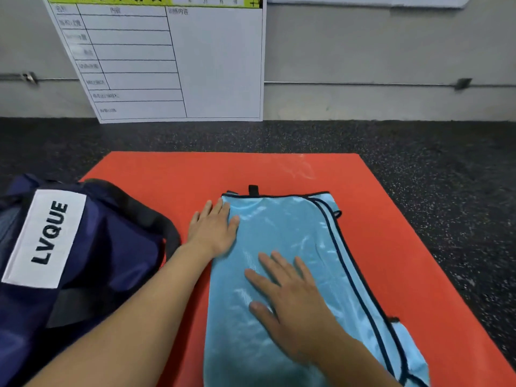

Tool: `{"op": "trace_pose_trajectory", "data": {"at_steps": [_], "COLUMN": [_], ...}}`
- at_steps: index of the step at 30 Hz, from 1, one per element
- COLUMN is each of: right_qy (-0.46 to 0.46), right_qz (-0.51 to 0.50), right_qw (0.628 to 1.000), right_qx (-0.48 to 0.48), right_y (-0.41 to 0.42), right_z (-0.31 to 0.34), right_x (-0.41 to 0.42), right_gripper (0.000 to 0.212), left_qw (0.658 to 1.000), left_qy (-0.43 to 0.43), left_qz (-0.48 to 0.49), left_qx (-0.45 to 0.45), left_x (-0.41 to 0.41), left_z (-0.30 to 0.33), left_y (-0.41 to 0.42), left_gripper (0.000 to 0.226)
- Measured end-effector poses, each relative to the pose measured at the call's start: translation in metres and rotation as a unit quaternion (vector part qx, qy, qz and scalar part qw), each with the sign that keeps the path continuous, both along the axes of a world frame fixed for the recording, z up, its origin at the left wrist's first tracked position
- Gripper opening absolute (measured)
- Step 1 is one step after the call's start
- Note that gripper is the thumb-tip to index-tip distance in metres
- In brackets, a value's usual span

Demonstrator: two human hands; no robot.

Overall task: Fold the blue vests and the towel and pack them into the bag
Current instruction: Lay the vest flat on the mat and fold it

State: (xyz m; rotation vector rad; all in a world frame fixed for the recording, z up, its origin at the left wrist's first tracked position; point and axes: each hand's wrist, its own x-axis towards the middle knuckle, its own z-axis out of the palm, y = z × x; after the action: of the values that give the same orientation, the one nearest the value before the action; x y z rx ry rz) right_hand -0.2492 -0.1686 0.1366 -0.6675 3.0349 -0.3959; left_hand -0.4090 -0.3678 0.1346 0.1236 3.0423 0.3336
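Blue vests point(293, 275): lying folded lengthwise as a long narrow stack on the orange mat, running from near right to far centre; dark piping is showing along the right edge, where at least two layers are overlapping. How many vests are lying in the stack cannot be told.
Left hand point(212, 230): lying flat with fingers straight, its grip open; it is pressing on the far left edge of the vests, with the fingertips partly on the mat.
Right hand point(290, 300): lying flat with fingers spread and straight, its grip open and holding nothing; the palm is pressing down on the middle of the vests.
Black tab point(253, 190): sticking out from under the far edge of the vests onto the mat.
Orange mat point(167, 174): lying on the dark speckled floor point(418, 141), carrying the vests.
Navy bag point(92, 247): sitting at the left, overlapping the mat's left edge, just beside the left forearm; a white label point(44, 238) on it is reading LVQUE.
Whiteboard point(167, 57): leaning against the far wall, showing a ruled chart.
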Motion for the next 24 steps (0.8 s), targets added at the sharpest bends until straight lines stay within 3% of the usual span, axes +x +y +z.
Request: {"op": "trace_pose_trajectory", "data": {"at_steps": [3,7,12,16,20,24], "right_qy": [-0.008,-0.017,-0.022,-0.007,-0.014,-0.049], "right_qz": [-0.021,-0.063,-0.107,-0.139,-0.136,-0.096], "right_qw": [1.000,0.998,0.993,0.990,0.991,0.994], "right_qx": [-0.001,0.020,0.035,0.010,0.002,0.031], "right_y": [0.005,0.020,0.038,0.060,0.076,0.080], "right_z": [-0.003,-0.013,-0.021,-0.025,-0.026,-0.015], "right_x": [-0.011,-0.015,-0.012,-0.004,0.023,0.058], "right_gripper": [0.058,0.078,0.082,0.099,0.100,0.086], "left_qw": [1.000,0.999,0.991,0.990,0.984,0.971], "left_qy": [0.021,0.042,0.037,0.037,0.029,0.016], "left_qz": [-0.012,-0.011,-0.125,-0.135,-0.177,-0.238], "left_qx": [0.010,0.003,-0.010,-0.006,-0.019,0.022], "left_x": [-0.028,-0.026,0.050,0.099,0.141,0.191], "left_z": [0.001,0.002,-0.014,-0.026,-0.029,-0.025], "left_y": [0.011,0.018,0.018,-0.004,-0.029,-0.041], "left_gripper": [0.065,0.067,0.084,0.097,0.098,0.094]}}
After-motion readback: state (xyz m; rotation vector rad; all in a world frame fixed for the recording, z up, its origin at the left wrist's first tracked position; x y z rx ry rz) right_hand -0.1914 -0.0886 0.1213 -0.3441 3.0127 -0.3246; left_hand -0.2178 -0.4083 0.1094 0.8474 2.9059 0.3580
